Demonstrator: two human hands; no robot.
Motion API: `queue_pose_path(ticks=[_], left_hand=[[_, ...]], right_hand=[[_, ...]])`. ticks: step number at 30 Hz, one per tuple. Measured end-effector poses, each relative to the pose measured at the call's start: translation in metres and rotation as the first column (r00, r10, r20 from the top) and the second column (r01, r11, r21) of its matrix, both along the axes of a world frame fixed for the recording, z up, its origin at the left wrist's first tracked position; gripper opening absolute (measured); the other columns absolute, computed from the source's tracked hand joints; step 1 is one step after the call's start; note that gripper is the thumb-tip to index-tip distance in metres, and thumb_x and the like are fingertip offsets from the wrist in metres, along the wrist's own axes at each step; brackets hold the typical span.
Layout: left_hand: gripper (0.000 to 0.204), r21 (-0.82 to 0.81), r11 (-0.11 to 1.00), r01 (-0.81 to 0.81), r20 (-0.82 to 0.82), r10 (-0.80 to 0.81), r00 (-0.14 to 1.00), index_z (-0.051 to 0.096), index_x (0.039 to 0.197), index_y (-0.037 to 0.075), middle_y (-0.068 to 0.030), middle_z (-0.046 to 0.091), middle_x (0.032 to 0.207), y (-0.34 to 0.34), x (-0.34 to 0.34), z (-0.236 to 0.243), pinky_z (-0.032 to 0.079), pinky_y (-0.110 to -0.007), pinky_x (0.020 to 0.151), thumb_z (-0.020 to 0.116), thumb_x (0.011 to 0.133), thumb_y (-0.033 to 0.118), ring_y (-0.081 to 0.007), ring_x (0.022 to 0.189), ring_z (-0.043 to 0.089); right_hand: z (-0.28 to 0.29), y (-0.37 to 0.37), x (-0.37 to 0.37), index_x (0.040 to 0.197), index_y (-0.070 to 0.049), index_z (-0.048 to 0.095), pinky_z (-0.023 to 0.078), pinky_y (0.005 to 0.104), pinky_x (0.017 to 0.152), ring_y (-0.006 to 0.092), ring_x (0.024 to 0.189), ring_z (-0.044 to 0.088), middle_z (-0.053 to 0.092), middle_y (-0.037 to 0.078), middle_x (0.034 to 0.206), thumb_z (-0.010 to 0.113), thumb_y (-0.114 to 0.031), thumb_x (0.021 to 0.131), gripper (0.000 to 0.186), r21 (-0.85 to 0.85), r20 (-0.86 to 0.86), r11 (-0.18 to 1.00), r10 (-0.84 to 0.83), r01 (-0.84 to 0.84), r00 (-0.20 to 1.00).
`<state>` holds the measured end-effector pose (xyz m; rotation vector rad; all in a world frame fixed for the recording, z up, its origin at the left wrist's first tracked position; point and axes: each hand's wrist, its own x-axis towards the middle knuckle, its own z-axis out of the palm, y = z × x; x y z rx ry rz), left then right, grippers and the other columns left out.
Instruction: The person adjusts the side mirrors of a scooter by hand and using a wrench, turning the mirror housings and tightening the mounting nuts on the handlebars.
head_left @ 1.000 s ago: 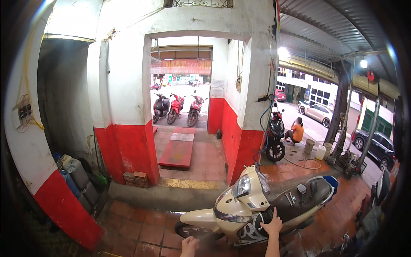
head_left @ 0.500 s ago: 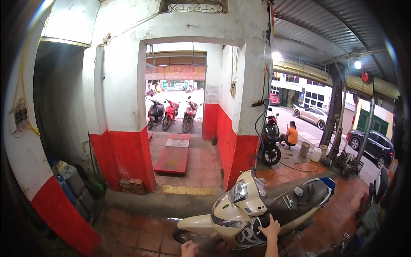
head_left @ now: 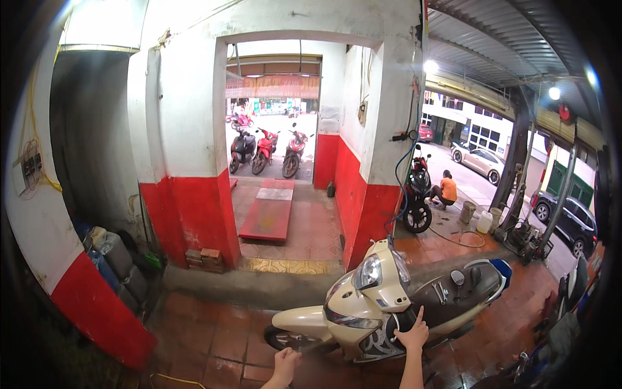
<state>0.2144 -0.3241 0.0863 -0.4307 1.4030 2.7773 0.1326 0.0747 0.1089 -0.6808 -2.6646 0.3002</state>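
Observation:
A cream motor scooter (head_left: 346, 301) stands just ahead of me, its front wheel to the left and its dark seat (head_left: 479, 290) to the right. My right hand (head_left: 413, 330) is over the scooter's front section below the handlebar, index finger and thumb stretched apart; I see nothing held in it. My left hand (head_left: 285, 362) is closed low beside the front wheel (head_left: 291, 338). What it holds, if anything, cannot be made out; the area beside it is blurred. Wrenches (head_left: 442, 293) and the scooter's mirrors (head_left: 457, 277) lie on the seat.
A low concrete ledge (head_left: 227, 285) runs behind the scooter. A red ramp (head_left: 265, 217) lies in the doorway. At the right, a person in orange (head_left: 447, 190) squats near a dark motorbike (head_left: 416, 207), buckets and a hose (head_left: 463, 243). Jugs (head_left: 113, 253) stand at left.
The view has tilted and shifted, so the surroundings sit lower and further right in part. Both hands stay by the scooter; the right index finger now points more upward.

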Motion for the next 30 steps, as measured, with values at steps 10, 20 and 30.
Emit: queue_pose_path(ticks=[10,20,30], left_hand=[[0.02,-0.179,0.983,-0.03,-0.031,0.025,0.999,0.051,0.071,0.014,0.0059,0.043,0.06,0.011,0.032,0.053,0.029,-0.024,0.048,0.063,0.086,0.006,-0.006,0.052,0.039],[0.043,0.022,0.999,0.027,0.019,-0.028,0.999,0.033,0.063,0.016,0.0064,0.036,0.058,0.004,0.027,-0.008,0.026,-0.025,0.048,0.064,0.084,-0.005,-0.006,0.051,0.033],[0.022,-0.21,0.976,0.052,0.002,-0.052,0.999,0.05,0.071,0.014,0.004,0.044,0.059,0.032,0.037,0.04,0.032,-0.026,0.047,0.064,0.085,0.005,-0.008,0.052,0.041]], right_hand=[[0.008,0.011,0.002,0.155,-0.033,0.027,0.051,0.048,0.082,0.0398,0.085,0.062,0.059,0.022,0.094,0.08,-0.037,0.054,0.115,0.027,0.07,0.997,0.067,-0.069,0.995],[0.011,0.003,-0.001,0.157,-0.031,0.021,0.051,0.0473,0.086,0.0393,0.092,0.06,0.058,0.02,0.097,0.082,-0.028,0.05,0.123,-0.016,0.042,1.0,0.012,-0.012,0.999],[0.031,-0.026,0.0,0.158,-0.027,0.003,0.043,0.0541,0.098,0.0372,0.123,0.044,0.044,0.021,0.134,0.091,-0.046,0.05,0.14,-0.022,0.265,0.993,-0.11,0.12,0.958]])
